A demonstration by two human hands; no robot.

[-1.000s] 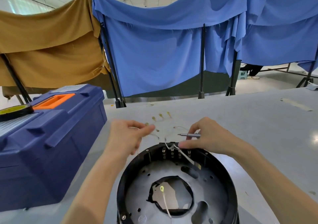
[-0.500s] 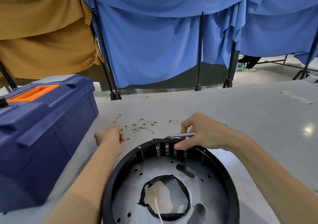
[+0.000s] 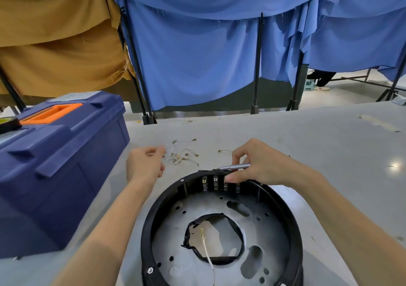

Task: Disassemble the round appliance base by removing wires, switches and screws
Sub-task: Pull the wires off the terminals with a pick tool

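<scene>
The round black appliance base [image 3: 153, 217] lies open side up on the grey table, near me. A row of metal switch terminals [image 3: 219, 183] stands on its far inner wall. One white wire [image 3: 206, 250] pokes up through the central hole. My right hand [image 3: 261, 167] rests on the far rim and holds a thin silver screwdriver [image 3: 234, 166], tip pointing left. My left hand [image 3: 146, 165] hovers left of the rim beside a small pile of removed wires [image 3: 180, 155]. Its fingers are blurred and curled, with a small metal ring at them.
A big dark blue toolbox [image 3: 59, 165] with an orange handle stands on the left, close to my left forearm. A hex screw [image 3: 150, 270] sits on the base's near left rim. Blue and brown cloth screens hang behind the table's far edge.
My left hand carried a pulled wire away from the terminals, went left and down to the pile on the table. The right hand stayed on the rim with the screwdriver. The camera tilted down.
</scene>
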